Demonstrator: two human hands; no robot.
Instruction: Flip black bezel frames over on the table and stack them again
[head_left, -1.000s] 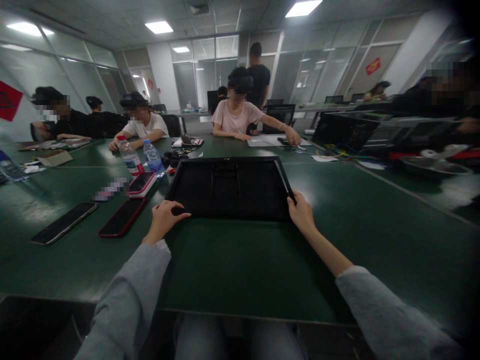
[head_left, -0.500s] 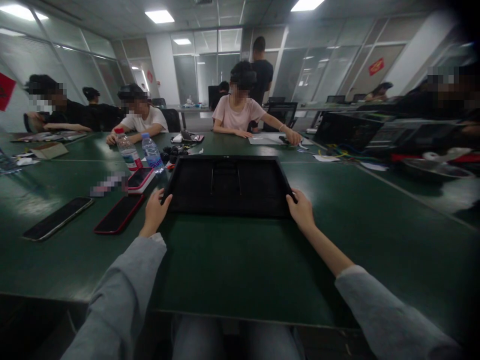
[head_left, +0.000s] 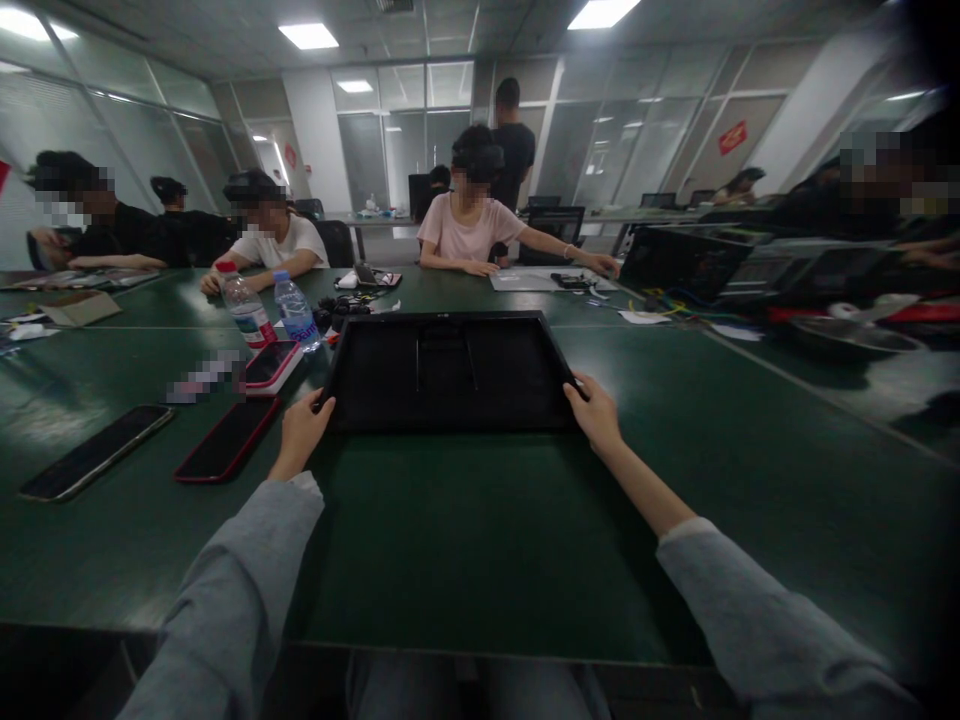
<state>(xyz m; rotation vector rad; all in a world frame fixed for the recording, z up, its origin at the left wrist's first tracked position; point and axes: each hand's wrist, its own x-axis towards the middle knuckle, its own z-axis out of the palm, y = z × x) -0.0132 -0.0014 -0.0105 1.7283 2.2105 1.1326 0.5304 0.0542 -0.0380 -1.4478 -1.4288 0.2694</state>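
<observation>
A black rectangular panel (head_left: 375,390) with a raised rim lies on the green table in front of me. A thin U-shaped outline shows at its middle, and a small light mark sits on its far edge. I cannot tell its exact kind. My left hand (head_left: 302,425) grips the left side near the front corner, thumb on the rim. On the opposite side, my right hand (head_left: 596,412) holds the right edge the same way. The fingers under or behind the edge are partly hidden on both sides.
Left of the panel lie a red-edged phone (head_left: 229,440), another phone (head_left: 97,452) and a pink-edged phone on a white box (head_left: 270,370). Two water bottles (head_left: 296,315) stand behind them. Across the table sit several people; cables (head_left: 664,300) and a metal pan (head_left: 855,335) are at right.
The view has shifted slightly, so the scene sits a little further left. Both hands keep their hold on the panel. The person in pink has moved an outstretched hand to the right.
</observation>
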